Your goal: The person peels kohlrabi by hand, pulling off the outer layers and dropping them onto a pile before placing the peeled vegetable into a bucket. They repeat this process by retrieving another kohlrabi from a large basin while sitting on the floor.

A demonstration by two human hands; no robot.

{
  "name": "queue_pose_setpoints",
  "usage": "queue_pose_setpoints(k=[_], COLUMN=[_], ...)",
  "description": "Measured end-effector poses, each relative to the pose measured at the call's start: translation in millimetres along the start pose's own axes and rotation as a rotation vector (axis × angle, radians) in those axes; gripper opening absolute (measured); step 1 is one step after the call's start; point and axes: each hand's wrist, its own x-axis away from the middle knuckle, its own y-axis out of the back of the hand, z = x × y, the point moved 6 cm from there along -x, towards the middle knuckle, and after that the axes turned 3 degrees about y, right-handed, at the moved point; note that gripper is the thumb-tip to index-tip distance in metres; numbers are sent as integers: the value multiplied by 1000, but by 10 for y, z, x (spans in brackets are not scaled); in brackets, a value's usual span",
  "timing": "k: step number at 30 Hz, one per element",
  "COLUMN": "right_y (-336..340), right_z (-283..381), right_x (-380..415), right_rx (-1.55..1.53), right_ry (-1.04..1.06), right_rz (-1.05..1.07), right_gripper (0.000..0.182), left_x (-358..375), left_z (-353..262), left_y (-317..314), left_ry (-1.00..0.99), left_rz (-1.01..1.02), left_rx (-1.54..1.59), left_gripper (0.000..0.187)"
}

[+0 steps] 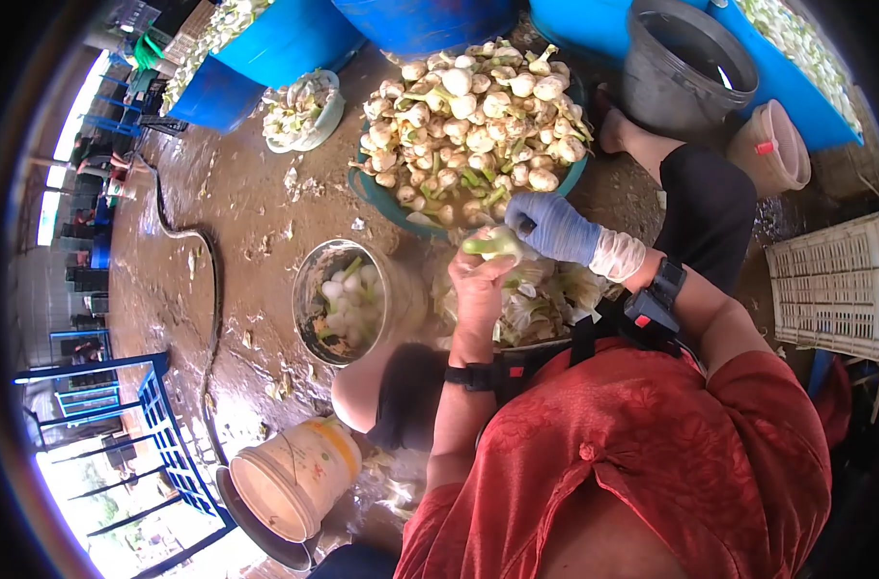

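My bare left hand (480, 275) holds a pale bulb with a green stem (494, 246) in front of my body. My right hand (558, 228), in a blue glove with a white cuff, is closed against the bulb's right side, with a small dark thing in its fingers that I cannot make out. Just beyond my hands stands a wide green tub (381, 200) heaped with soil-stained bulbs (459, 111). To the left, a metal pot (300, 307) holds peeled white bulbs (350, 304). Leafy peelings (531, 304) lie below my hands.
Blue barrels (294, 43) line the back. A black bucket (685, 68) and a pinkish bucket (772, 150) stand at right, above a white crate (830, 283). A pale bowl (328, 121) holds peelings. A tilted bucket (290, 473) is lower left; a hose (214, 289) crosses the wet floor.
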Motion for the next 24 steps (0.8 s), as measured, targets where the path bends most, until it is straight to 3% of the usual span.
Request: queue_pose_setpoints(k=[3, 8, 10, 12, 14, 16, 18, 19, 20, 22, 23, 24], right_y=[64, 57, -61, -50, 65, 163, 61, -54, -143, -103, -97, -129], right_z=[-70, -182, -162, -59, 41, 137, 233, 88, 50, 57, 66, 98], right_x=[10, 127, 192, 225, 254, 275, 393, 368, 379, 283, 243, 170], right_rx=[-197, -291, -674, -696, -760, -848, -1029, -628, -630, -351, -398, -396], right_ry=[-7, -194, -314, -214, -114, -105, -401, -313, -311, -205, -199, -201], right_rz=[-150, -101, 35, -30, -99, -42, 343, 535, 538, 291, 178, 181], right_gripper=[8, 13, 14, 13, 11, 9, 15, 30, 30, 44, 58, 58], left_x=[1, -58, -116, -115, -129, -135, -127, -125, -105, -90, -94, -44], left_z=[-3, 65, 158, 173, 136, 125, 97, 81, 76, 107, 133, 87], left_y=[-46, -63, 66, 152, 144, 222, 272, 268, 279, 262, 283, 224], left_ry=[63, 20, 102, 93, 122, 141, 100, 82, 80, 151, 132, 132], left_rz=[70, 33, -81, -92, 82, 68, 30, 54, 51, 87, 31, 29], left_rx=[116, 163, 276, 388, 665, 705, 724, 708, 707, 649, 536, 540], left_gripper=[44, 44, 41, 36, 34, 34, 34, 31, 31, 32, 30, 30])
